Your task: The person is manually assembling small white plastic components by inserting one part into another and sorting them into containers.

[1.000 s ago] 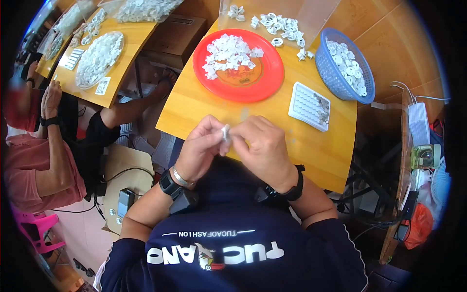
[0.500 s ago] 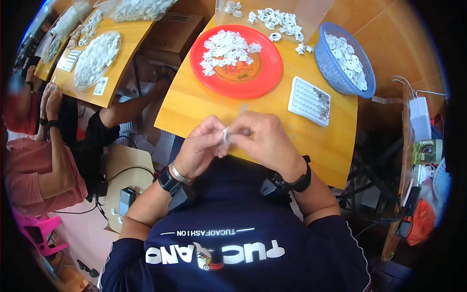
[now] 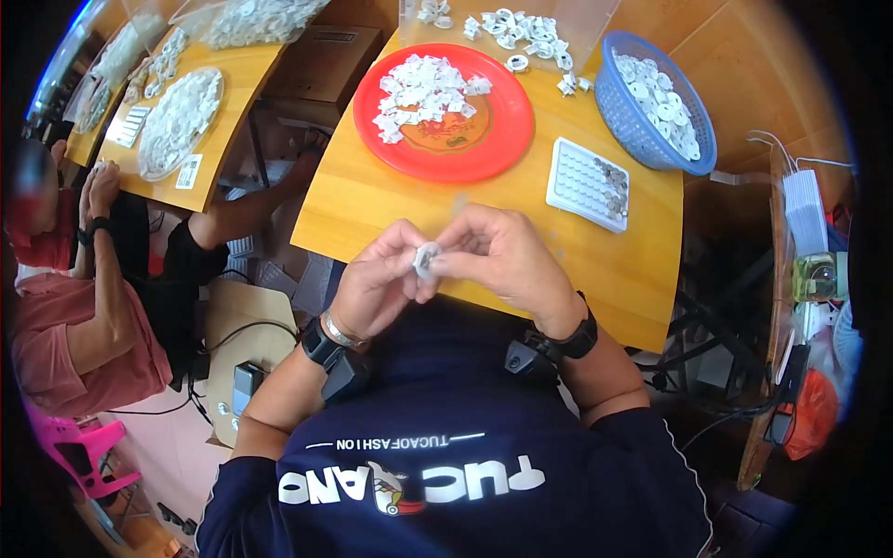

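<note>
Just off the table's near edge, my left hand [image 3: 377, 279] pinches a small round white plastic part [image 3: 426, 259] between thumb and fingers. My right hand [image 3: 507, 259] meets it from the other side, its thumb and fingertips closed on the part's right edge. Fine detail inside the part is blurred. Beyond my hands lies a red plate [image 3: 514, 139] with a heap of small white plastic pieces [image 3: 428, 88]. To the right sits a white tray [image 3: 569, 186] with rows of round pockets, small silvery discs [image 3: 614, 191] gathered along its right side.
A blue basket [image 3: 625, 112] of round white parts stands at the table's [image 3: 363, 205] right. More white parts [image 3: 521, 35] lie at the back in a clear bin. On the left, another person [image 3: 98, 298] works at a second table [image 3: 237, 84]. A cluttered shelf [image 3: 758, 372] is at far right.
The white part has turned from edge-on to show its round face. My right hand has shifted slightly, still at the part. The whole view has moved a little.
</note>
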Available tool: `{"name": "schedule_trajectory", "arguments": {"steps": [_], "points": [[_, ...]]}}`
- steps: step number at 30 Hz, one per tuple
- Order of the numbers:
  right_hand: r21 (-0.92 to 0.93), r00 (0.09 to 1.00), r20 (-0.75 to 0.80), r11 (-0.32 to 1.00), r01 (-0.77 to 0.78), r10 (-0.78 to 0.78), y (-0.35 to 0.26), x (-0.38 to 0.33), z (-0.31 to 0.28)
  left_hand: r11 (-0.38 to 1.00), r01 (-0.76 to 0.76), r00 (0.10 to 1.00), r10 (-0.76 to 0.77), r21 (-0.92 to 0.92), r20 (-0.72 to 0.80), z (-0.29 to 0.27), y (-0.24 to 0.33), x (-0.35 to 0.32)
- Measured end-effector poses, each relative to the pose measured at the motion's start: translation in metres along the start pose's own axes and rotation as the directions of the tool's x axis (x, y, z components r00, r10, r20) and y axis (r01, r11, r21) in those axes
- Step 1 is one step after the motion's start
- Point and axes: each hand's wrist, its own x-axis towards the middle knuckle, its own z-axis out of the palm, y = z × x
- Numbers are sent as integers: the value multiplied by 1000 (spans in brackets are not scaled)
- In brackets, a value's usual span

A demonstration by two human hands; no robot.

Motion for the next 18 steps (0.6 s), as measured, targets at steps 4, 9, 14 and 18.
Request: {"name": "schedule_trajectory", "arguments": {"steps": [4,9,14,18], "points": [[75,999,45,997,-24,21,-3,1,-1,1000,-8,1000,8,-1,12,-3,-2,-1],[133,994,70,986,-97,89,2,1,-3,1000,-19,999,18,20,28,-3,-3,-2],[98,994,59,990,-98,92,8,3,-6,999,26,1000,-26,25,2,-3,-4,-2],[98,994,59,991,-97,91,22,9,-8,1000,28,999,-28,-6,-32,-5,-4,-2]]}}
